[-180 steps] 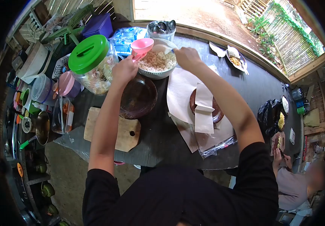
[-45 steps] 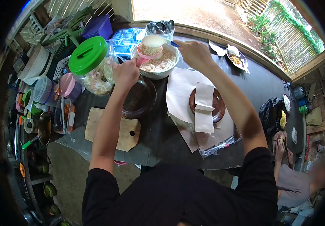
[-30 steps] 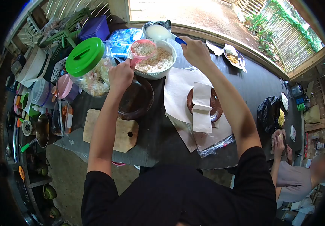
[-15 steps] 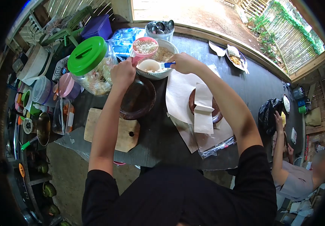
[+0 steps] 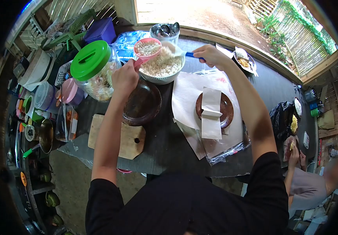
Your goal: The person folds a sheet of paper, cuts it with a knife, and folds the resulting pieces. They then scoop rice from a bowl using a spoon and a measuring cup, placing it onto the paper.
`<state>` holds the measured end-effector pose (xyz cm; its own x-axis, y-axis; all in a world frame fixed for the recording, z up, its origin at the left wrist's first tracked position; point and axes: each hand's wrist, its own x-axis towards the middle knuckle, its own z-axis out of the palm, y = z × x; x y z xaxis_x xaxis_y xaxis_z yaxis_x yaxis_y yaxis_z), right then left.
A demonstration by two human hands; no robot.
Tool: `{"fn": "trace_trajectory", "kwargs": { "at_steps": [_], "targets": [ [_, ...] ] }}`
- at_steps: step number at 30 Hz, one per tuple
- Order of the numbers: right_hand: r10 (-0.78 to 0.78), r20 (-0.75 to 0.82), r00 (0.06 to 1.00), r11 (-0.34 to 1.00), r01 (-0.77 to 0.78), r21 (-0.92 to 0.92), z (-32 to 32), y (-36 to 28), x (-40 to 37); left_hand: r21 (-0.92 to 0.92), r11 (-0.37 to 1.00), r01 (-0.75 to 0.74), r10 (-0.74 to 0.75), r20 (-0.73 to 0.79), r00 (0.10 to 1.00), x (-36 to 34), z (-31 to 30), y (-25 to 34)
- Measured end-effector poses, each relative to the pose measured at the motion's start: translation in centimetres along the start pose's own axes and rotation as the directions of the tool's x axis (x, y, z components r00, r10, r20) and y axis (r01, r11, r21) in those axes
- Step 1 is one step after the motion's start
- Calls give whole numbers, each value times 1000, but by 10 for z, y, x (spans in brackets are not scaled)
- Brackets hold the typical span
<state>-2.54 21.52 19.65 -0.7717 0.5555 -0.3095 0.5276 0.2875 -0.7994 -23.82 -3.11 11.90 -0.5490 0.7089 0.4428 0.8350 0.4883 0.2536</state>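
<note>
My left hand [image 5: 125, 77] holds a small pink cup [image 5: 147, 48] by its handle, tilted over the rim of a white bowl of rice [image 5: 161, 67]; the cup is partly filled with rice. My right hand [image 5: 212, 55] grips the blue handle of a white rice scoop [image 5: 173, 50], heaped with rice and held against the cup's edge. A dark brown plate [image 5: 142, 103] lies just below the bowl. To the right, brown paper [image 5: 188, 96] lies under another brown plate [image 5: 222, 111] with a folded paper strip [image 5: 210, 112] on it.
A jar with a green lid [image 5: 93, 68], a cup of spoons [image 5: 166, 32], tubs and a purple box crowd the left and back. A wooden board [image 5: 123, 137] lies near the counter's front edge. A seated person [image 5: 308, 184] is at lower right.
The scoop dipped into the rice bowl half a second ago and has come up loaded, now against the pink cup. The cup has more rice in it than six seconds ago.
</note>
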Motion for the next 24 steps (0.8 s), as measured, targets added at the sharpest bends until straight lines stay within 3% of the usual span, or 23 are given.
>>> {"fn": "trace_trajectory", "kwargs": {
  "at_steps": [1, 3, 4, 7, 8, 9, 11, 13, 15, 16, 18, 21, 22, 23, 24],
  "targets": [
    [-2, -2, 1000, 1000, 2, 0, 0, -4, -3, 23, 1000, -15, 15, 7, 1000, 0, 0, 0],
    [-141, -232, 963, 990, 143, -9, 9, -10, -10, 47, 998, -31, 30, 19, 999, 0, 0, 0],
    [-216, -283, 934, 971, 175, -164, 13, -15, -11, 55, 998, -32, 30, 39, 999, 1, 2, 2],
    [-332, -335, 882, 923, 230, -308, 30, -23, -17, 70, 997, -15, 7, 112, 994, 4, 4, 7],
    [-467, -309, 829, 826, 284, -487, 32, -14, -9, 79, 997, 6, -18, 164, 986, 4, 4, 8],
    [-465, -310, 829, 827, 282, -485, 36, -17, -14, 79, 997, 4, -17, 165, 986, 4, 3, 9],
    [-548, -290, 785, 682, 219, -698, 49, -25, -27, 77, 997, 1, -13, 148, 989, 3, 3, 11],
    [-575, -308, 758, 696, 255, -671, 49, -23, -24, 100, 995, -6, -9, 151, 988, 3, 6, 7],
    [-673, -312, 671, 693, 425, -582, 48, -24, -25, 126, 992, -12, -8, 158, 987, 1, 5, 5],
    [-674, -310, 671, 692, 426, -583, 51, -25, -28, 109, 994, -30, 17, 117, 993, -1, 2, 7],
    [-524, -236, 818, 728, 287, -623, 60, -27, -39, 91, 995, -50, 43, 77, 996, -3, 1, 11],
    [-475, -272, 837, 744, 217, -632, 55, -34, -39, 107, 992, -63, 57, 54, 997, -4, 2, 11],
    [-627, -281, 726, 691, 353, -630, 50, -35, -33, 105, 993, -59, 53, 53, 997, -4, 2, 12],
    [-564, -313, 764, 752, 319, -577, 42, -34, -33, 102, 993, -55, 50, 53, 997, -3, 2, 13],
    [-602, -286, 746, 701, 322, -636, 42, -28, -30, 102, 993, -53, 48, 55, 997, -4, 0, 14]
  ]
}}
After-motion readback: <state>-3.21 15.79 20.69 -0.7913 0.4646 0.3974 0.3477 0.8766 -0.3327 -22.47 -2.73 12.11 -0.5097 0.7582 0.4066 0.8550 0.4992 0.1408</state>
